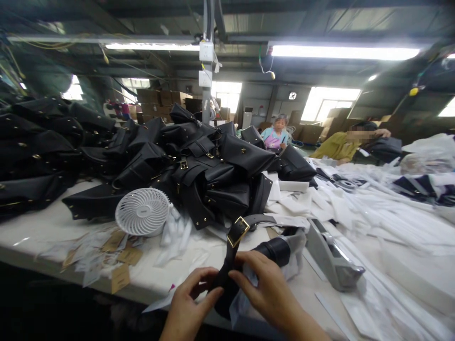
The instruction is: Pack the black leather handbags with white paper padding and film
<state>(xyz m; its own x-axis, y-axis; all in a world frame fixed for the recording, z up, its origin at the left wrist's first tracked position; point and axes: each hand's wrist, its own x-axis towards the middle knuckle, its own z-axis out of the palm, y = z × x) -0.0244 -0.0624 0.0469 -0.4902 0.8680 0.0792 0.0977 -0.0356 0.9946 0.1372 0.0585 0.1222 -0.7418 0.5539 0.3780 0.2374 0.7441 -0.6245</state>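
A black leather strap (231,252) with a square gold buckle (238,232) rises between my hands at the table's front edge. My left hand (192,300) is closed on its lower part, thumb and fingers pinching from the left. From the right, my right hand (265,282) grips the same strap, its fingers curled behind. Beneath and behind my right hand lies a black bag (275,251), partly covered by translucent plastic wrap (296,248). Whether the strap joins this bag is hidden by my hands.
Black bags (227,175) are heaped across the back and left. A white round fan (142,211) and brown tags (121,278) lie left. A grey tape dispenser (334,258) and white sheets (373,227) lie right. Two people (275,135) are across the table.
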